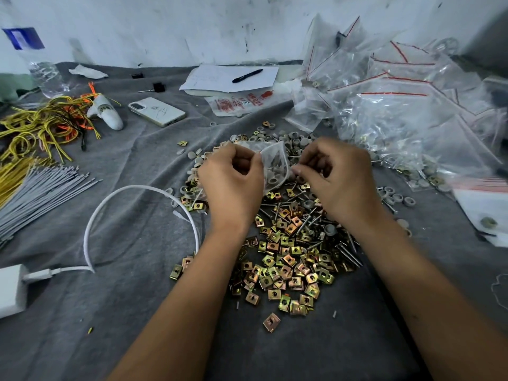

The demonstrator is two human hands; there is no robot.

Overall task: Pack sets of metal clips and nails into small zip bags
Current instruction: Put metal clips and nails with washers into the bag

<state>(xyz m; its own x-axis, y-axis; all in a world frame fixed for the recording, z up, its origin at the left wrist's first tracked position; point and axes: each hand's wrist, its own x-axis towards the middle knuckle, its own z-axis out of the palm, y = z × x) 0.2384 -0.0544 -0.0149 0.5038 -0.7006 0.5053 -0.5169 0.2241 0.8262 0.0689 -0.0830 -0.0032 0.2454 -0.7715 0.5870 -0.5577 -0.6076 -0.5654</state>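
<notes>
A small clear zip bag (275,165) hangs between my two hands above the pile, with a few grey caps visible inside it. My left hand (233,182) pinches its left top edge with curled fingers. My right hand (334,180) pinches the bag's right edge. Below them spreads a heap of gold-coloured metal clips (286,266) on the grey cloth. Long screws and nails (310,220) lie mixed in under my right wrist. Round grey caps (288,140) are scattered behind the bag.
A big mound of packed and empty zip bags (398,105) fills the right back. A phone (157,111), paper with a pen (247,75), yellow and orange wires (41,127), grey ties (41,188), a white cable (115,204) and a charger (11,290) lie to the left.
</notes>
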